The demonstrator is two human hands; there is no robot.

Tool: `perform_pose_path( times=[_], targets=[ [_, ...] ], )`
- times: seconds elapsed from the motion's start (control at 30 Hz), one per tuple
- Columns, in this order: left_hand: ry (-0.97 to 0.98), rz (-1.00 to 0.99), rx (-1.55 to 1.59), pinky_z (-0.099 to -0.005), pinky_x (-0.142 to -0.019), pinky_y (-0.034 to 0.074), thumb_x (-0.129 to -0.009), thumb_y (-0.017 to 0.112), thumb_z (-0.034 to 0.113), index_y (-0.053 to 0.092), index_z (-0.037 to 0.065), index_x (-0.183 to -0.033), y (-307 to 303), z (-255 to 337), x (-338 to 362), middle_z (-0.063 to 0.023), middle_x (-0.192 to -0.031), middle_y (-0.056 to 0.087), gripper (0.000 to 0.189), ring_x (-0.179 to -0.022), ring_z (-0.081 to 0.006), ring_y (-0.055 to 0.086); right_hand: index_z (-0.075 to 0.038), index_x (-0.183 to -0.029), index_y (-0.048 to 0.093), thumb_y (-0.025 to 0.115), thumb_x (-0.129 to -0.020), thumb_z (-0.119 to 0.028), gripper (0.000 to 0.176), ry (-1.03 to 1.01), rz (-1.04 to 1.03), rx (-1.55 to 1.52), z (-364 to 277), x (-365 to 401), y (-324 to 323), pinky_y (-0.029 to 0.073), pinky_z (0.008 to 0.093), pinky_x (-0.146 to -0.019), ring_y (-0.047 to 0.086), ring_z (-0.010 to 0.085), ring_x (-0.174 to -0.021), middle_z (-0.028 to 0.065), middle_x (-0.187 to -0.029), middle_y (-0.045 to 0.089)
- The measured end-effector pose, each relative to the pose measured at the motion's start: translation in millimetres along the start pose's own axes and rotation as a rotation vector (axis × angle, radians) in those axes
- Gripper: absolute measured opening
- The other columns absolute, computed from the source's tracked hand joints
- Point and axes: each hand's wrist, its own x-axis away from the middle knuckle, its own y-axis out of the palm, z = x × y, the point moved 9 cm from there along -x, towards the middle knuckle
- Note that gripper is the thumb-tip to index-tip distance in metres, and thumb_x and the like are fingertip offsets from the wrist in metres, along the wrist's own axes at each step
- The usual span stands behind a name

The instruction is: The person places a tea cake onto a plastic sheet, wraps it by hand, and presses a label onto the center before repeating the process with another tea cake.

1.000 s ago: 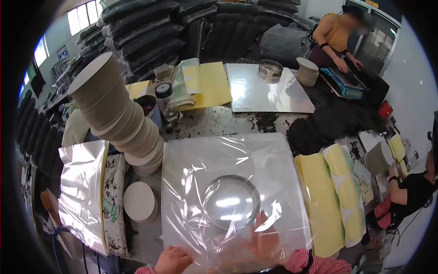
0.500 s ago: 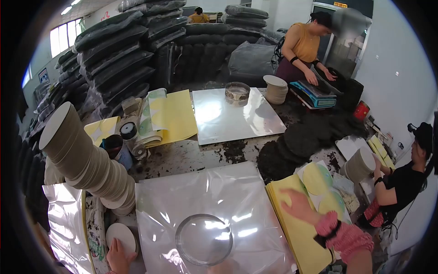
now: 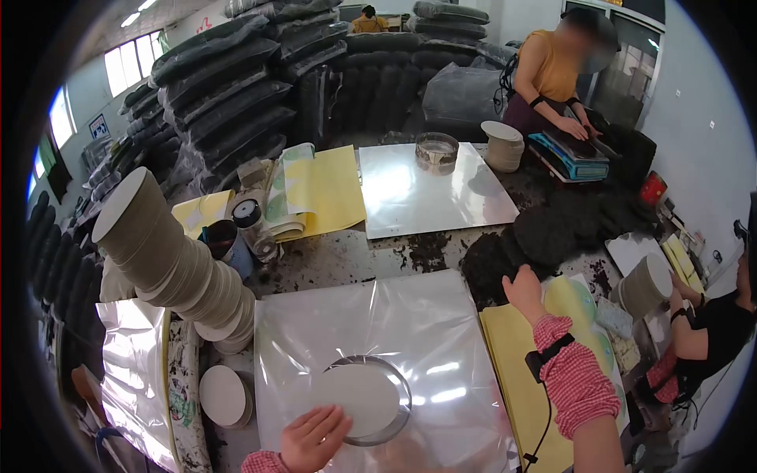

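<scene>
Over the near left edge of the pale disc, my left hand lies palm down, open, with its fingers stretched out close together; I can't tell whether it presses. The disc sits within the round ring, on the clear plastic sheet. My right hand is half curled beside the dark pile, above the yellow sheets; whether it grips anything, I can't tell. Leftward leans a tall disc stack.
</scene>
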Motion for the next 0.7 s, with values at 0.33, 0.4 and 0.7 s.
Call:
perform_pose_path(
  times=[0.33, 0.4, 0.7],
  targets=[
    [-0.033, -0.515, -0.006, -0.0636, -0.113, 0.022, -0.094, 0.054, 0.052, 0.038, 0.015, -0.151, 53, 0, -8, -0.0156, -0.157, 0.032, 0.070, -0.146, -0.0353, 0.029, 0.000, -0.099, 0.054, 0.078, -0.081, -0.007, 0.031, 1.248, 0.037, -1.825, 71, 29, 91, 0.052, 0.0263, -0.056, 0.058, 0.0190, -0.069, 0.0104, -0.083, 0.059],
    [-0.055, -0.561, 0.007, -0.0709, -0.111, 0.015, -0.096, 0.049, 0.055, 0.033, 0.015, -0.153, 105, -3, -12, -0.0172, -0.160, 0.024, 0.072, -0.149, -0.0379, 0.020, 0.000, -0.101, 0.055, 0.073, -0.085, -0.008, 0.026, 1.331, -0.105, -1.923, 39, 40, 101, 0.055, 0.0288, -0.062, 0.059, 0.0202, -0.074, 0.0106, -0.085, 0.057],
    [-0.186, -0.795, 0.052, -0.0698, -0.114, 0.012, -0.101, 0.040, 0.050, 0.021, 0.011, -0.157, 174, -12, -6, -0.0225, -0.161, 0.016, 0.071, -0.150, -0.0394, 0.015, -0.002, -0.123, 0.058, 0.063, -0.092, -0.007, 0.032, 0.494, 0.058, -1.784, -126, 97, -95, 0.055, 0.0359, -0.086, 0.063, 0.0264, -0.104, 0.0142, -0.114, 0.064]
  ],
)
